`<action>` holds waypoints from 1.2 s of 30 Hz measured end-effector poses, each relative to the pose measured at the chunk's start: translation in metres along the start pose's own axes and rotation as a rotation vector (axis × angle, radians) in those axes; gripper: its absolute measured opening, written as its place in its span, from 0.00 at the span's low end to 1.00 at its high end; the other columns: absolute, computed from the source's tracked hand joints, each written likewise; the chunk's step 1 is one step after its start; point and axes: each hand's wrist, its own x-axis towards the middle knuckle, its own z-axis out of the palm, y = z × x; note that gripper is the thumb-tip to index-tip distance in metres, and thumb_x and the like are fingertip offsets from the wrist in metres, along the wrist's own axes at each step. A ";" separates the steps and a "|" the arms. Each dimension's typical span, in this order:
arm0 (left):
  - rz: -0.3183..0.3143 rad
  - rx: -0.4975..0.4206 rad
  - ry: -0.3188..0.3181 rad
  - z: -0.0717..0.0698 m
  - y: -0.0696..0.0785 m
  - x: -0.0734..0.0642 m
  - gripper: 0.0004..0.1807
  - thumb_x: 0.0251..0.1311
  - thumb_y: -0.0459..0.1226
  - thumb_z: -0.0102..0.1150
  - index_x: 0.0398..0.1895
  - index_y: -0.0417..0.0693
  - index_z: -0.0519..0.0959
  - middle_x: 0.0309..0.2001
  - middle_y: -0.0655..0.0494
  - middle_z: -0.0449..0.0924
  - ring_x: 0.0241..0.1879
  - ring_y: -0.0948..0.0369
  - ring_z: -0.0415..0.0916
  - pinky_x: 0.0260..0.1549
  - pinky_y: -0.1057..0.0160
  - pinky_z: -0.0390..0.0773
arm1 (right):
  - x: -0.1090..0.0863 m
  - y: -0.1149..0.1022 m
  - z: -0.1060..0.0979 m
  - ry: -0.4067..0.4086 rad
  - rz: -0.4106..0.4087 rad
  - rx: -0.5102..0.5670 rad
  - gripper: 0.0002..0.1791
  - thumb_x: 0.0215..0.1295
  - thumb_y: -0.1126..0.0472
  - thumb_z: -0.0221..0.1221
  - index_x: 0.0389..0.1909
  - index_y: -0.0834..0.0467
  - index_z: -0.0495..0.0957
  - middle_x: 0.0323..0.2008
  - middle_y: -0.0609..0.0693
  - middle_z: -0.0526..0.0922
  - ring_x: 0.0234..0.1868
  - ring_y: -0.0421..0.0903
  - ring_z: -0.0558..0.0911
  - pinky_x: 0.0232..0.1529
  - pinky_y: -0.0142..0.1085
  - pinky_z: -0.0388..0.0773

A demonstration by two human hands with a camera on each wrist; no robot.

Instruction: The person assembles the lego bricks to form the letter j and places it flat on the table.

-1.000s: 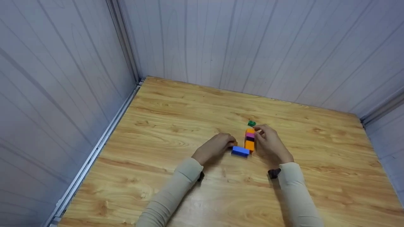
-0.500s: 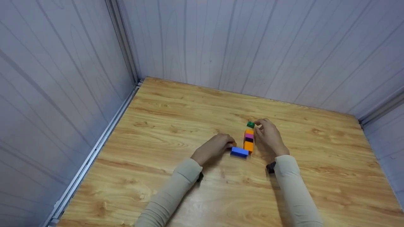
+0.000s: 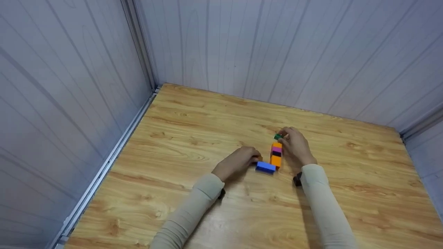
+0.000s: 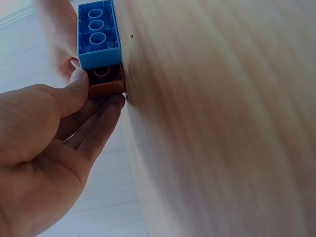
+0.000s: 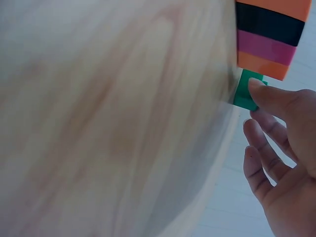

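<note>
My left hand (image 3: 238,160) pinches a small brown brick (image 4: 106,89) between thumb and fingers, low at the wood surface. Against that brick stands a blue brick (image 3: 265,167), lying on its side with its hollow underside facing the left wrist camera (image 4: 98,29). A row of joined bricks, orange, black and magenta (image 3: 276,160), runs away from the blue brick's right end. Just past its far end, my right hand (image 3: 297,145) pinches a small green brick (image 5: 245,91). In the right wrist view, the thumb lies on the green brick and the other fingers are loosely bent.
The wood-patterned table (image 3: 193,128) spreads around the bricks. A pale panel wall (image 3: 228,48) rises behind it, and another wall (image 3: 62,103) with a metal strip at its foot borders the left. Dark wrist-worn pieces (image 3: 297,180) show below the cuffs.
My right hand has left the side of the brick row, moved away to the far end and taken hold of the green brick. The left hand stays at the brown brick.
</note>
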 end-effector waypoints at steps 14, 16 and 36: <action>-0.012 -0.009 0.006 0.002 0.000 -0.001 0.14 0.78 0.39 0.49 0.41 0.49 0.86 0.41 0.56 0.87 0.39 0.66 0.78 0.46 0.66 0.81 | 0.007 -0.001 0.001 -0.067 0.023 0.115 0.11 0.78 0.61 0.54 0.54 0.59 0.79 0.51 0.58 0.82 0.47 0.55 0.83 0.52 0.52 0.82; -0.012 -0.013 0.009 0.003 0.000 -0.002 0.14 0.78 0.39 0.49 0.41 0.49 0.86 0.41 0.56 0.87 0.40 0.66 0.78 0.47 0.66 0.81 | 0.008 0.001 0.001 -0.081 0.031 0.114 0.12 0.79 0.61 0.53 0.55 0.60 0.79 0.51 0.59 0.82 0.48 0.55 0.83 0.53 0.52 0.81; 0.009 0.027 0.012 0.001 0.000 -0.002 0.14 0.78 0.39 0.49 0.45 0.49 0.86 0.43 0.55 0.87 0.43 0.62 0.82 0.48 0.63 0.82 | 0.007 0.007 0.007 -0.076 0.008 0.060 0.18 0.82 0.61 0.47 0.62 0.64 0.77 0.54 0.65 0.77 0.53 0.61 0.80 0.58 0.56 0.79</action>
